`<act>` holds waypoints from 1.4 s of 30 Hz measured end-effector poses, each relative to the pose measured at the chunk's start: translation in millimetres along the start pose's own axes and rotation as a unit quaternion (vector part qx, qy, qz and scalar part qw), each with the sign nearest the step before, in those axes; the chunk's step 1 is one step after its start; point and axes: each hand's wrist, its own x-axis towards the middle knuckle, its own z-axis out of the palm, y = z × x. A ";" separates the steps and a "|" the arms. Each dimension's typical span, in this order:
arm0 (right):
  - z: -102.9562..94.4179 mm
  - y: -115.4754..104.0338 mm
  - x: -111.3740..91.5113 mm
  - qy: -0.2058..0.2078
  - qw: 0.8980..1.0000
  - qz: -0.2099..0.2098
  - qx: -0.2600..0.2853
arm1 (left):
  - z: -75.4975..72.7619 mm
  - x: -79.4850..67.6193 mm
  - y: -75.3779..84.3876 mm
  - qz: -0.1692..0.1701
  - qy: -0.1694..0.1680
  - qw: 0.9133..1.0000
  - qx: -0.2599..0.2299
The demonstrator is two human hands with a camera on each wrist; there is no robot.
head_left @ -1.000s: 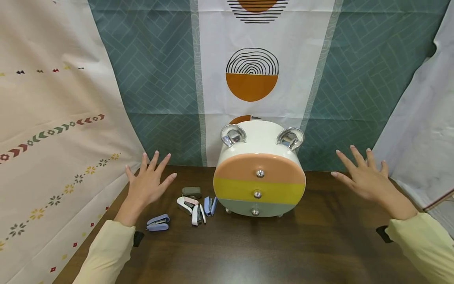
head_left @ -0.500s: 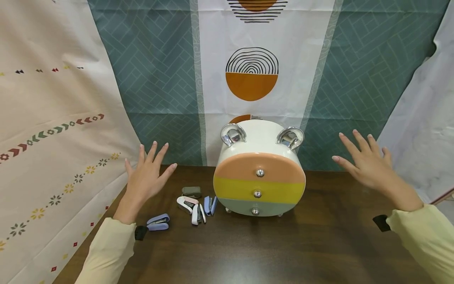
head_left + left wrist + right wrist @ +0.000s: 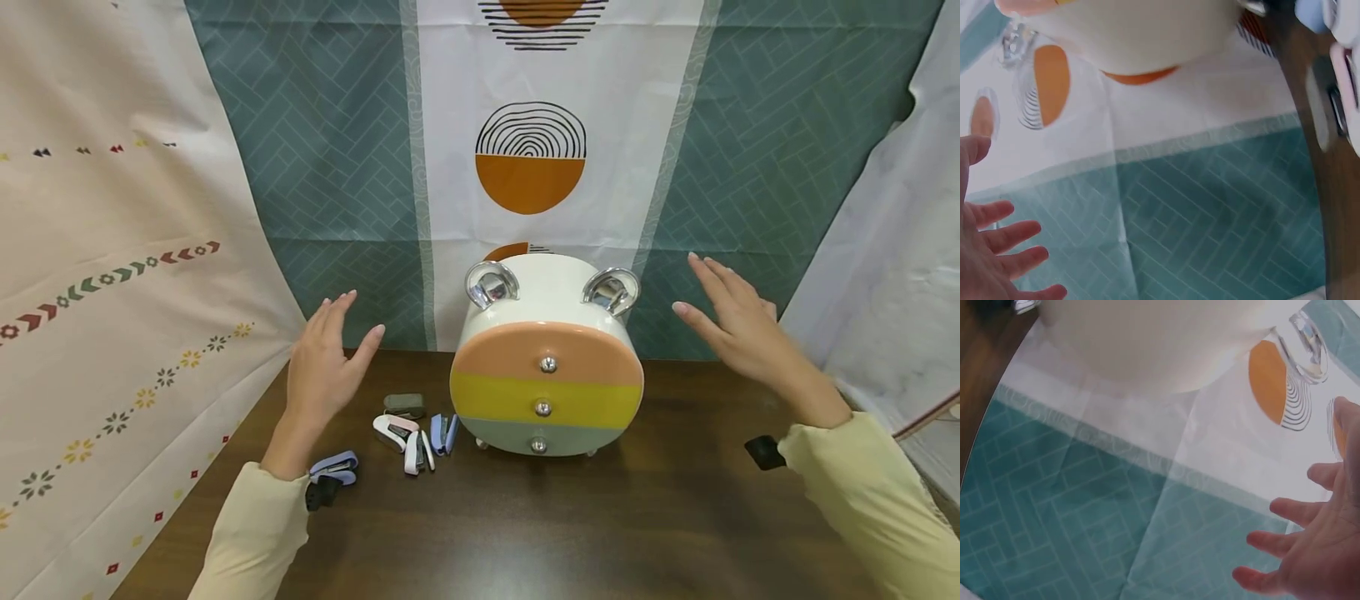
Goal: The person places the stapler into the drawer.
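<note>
A small rounded drawer cabinet (image 3: 547, 408) with chrome ears, silver knobs and orange, yellow and grey-green drawer fronts stands near the back of the table. My left hand (image 3: 322, 371) is raised to its left with fingers extended, holding nothing. On the other side my right hand (image 3: 750, 333) hovers in the air, fingers straight and empty. Several mini staplers lie between the left hand and the cabinet: a dark green one (image 3: 405, 405), white ones (image 3: 415, 454) and a blue one (image 3: 444, 435). Another blue stapler (image 3: 335, 467) lies by the left wrist, partly covered by its black strap.
The dark wooden table (image 3: 525, 533) reaches back to a hanging green and white cloth (image 3: 352, 167) with orange shapes. A cream patterned cloth (image 3: 150, 333) borders the left side, and a pale cloth (image 3: 885, 250) the right.
Both hands have turned, their spread fingers drawing closer together. They have risen a little and moved inward toward the cabinet. The cabinet and staplers have stayed put.
</note>
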 end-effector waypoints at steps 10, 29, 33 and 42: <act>10.3 -16.6 13.4 0.019 0.996 -0.021 0.080 | 7.2 -7.0 30.0 0.015 0.065 0.990 -0.123; 38.6 -31.7 35.4 0.095 0.985 -0.093 0.111 | 27.4 -21.4 89.1 0.043 0.065 0.962 -0.260; 44.1 -32.1 38.2 0.117 0.982 -0.090 0.118 | 35.9 -25.1 99.1 0.039 0.036 0.956 -0.289; 54.2 -35.0 44.4 0.144 0.973 -0.039 0.175 | 55.2 -31.1 115.7 0.016 0.001 0.944 -0.329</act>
